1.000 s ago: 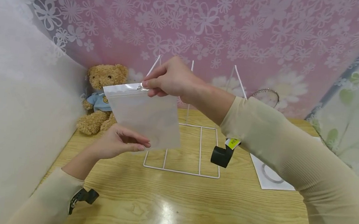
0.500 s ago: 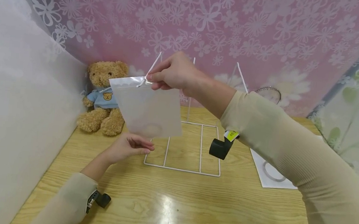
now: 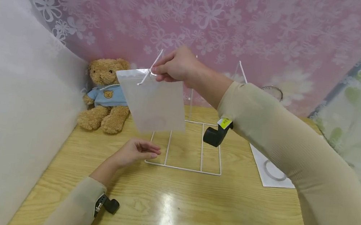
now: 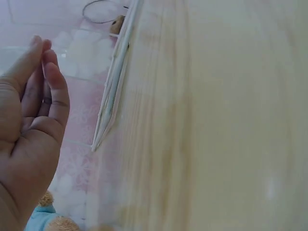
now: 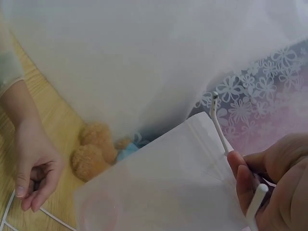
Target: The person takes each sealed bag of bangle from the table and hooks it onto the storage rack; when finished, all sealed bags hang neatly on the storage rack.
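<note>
A frosted zip bag point(image 3: 155, 106) hangs in front of the white wire rack point(image 3: 183, 169), with a faint round shape showing through near its bottom. My right hand point(image 3: 180, 65) pinches the bag's top edge beside a white prong point(image 3: 144, 78) of the rack. The prong's tip shows on the near side of the bag; its passage at the top edge is partly hidden by my fingers. In the right wrist view the bag point(image 5: 163, 178) slants down from those fingers. My left hand point(image 3: 135, 153) is below the bag, fingers loosely curved, holding nothing, near the rack's base.
A teddy bear point(image 3: 108, 96) in a blue top sits at the back left, close to the bag. On the right lies a white sheet point(image 3: 259, 171) with a ring shape, partly behind my right arm. A thin toothed hoop point(image 3: 273, 89) stands behind that arm.
My right hand has moved the bag up and slightly away, and more of the prong's tip now shows in front of it. The left hand has left the bag's bottom and shifted right.
</note>
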Tool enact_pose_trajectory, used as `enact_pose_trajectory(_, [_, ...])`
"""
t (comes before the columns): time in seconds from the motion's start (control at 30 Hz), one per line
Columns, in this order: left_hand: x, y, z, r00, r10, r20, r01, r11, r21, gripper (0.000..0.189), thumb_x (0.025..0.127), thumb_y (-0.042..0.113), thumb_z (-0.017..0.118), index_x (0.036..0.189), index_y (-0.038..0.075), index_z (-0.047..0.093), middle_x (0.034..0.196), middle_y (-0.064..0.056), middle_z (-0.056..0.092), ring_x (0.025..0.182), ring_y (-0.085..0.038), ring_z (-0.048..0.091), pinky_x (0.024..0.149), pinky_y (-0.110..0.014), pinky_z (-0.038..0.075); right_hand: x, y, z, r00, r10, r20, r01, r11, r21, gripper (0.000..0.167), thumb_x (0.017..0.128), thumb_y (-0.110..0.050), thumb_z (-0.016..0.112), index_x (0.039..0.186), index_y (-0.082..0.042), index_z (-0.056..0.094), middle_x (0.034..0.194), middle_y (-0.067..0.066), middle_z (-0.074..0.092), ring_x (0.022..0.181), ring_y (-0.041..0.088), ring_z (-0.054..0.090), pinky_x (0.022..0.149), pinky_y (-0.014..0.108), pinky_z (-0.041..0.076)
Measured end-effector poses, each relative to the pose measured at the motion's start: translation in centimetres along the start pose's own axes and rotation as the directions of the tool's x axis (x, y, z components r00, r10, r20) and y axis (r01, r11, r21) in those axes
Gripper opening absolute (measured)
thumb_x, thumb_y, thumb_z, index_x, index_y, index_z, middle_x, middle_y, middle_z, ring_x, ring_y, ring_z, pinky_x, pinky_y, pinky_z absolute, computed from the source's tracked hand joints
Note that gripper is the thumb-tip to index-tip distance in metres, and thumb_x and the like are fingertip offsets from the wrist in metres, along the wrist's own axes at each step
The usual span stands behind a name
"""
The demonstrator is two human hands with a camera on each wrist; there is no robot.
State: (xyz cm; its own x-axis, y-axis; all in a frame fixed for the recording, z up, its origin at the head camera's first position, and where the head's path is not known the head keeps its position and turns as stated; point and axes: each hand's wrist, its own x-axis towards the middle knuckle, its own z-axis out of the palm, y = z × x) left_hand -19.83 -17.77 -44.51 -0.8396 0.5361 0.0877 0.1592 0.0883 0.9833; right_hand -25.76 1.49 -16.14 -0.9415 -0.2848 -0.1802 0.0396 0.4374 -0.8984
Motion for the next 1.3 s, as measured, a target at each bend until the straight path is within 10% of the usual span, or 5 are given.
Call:
enact_pose_trajectory(0.27, [-0.1, -0.9, 0.7, 0.994, -0.090, -0.061, 0.090, 0.996, -0.010, 0.040, 0.091, 0.009, 0.073, 0.124, -0.011, 0.063, 0.114, -0.016, 0.074, 0.098, -0.009, 0.072, 0.085, -0.024, 0.059, 1.4, -0.3, -0.4, 0.997, 0.064, -0.040, -0.062, 0.997, 0.048, 0.022, 0.090, -0.010, 0.074, 0.111, -0.003, 0.076, 0.089, 0.006, 0.073, 0.063, 0.009, 0.066, 0.078, 0.021, 0.060])
enact_pose_trajectory(0.6, [-0.6, -2.2, 0.9, 0.964, -0.189, -0.187, 0.181, 0.982, -0.062, 0.040, 0.090, 0.011, 0.075, 0.125, -0.005, 0.065, 0.119, -0.016, 0.072, 0.107, -0.019, 0.071, 0.088, -0.023, 0.058, 3.5, -0.9, -0.8, 0.991, 0.112, -0.078, -0.103, 0.989, 0.108, 0.023, 0.089, -0.004, 0.073, 0.113, -0.002, 0.074, 0.080, 0.006, 0.072, 0.056, 0.009, 0.065, 0.057, 0.016, 0.055])
enact_pose_trajectory(1.3, [-2.0, -2.2, -0.6, 0.966, -0.227, -0.127, 0.229, 0.973, 0.006, 0.043, 0.085, -0.002, 0.075, 0.126, -0.005, 0.064, 0.122, -0.024, 0.067, 0.097, -0.019, 0.067, 0.081, -0.021, 0.058, 6.7, -1.1, -1.6, 0.974, 0.199, -0.111, -0.179, 0.969, 0.167, 0.030, 0.093, -0.001, 0.067, 0.123, -0.002, 0.070, 0.098, 0.007, 0.070, 0.056, 0.010, 0.064, 0.056, 0.016, 0.054])
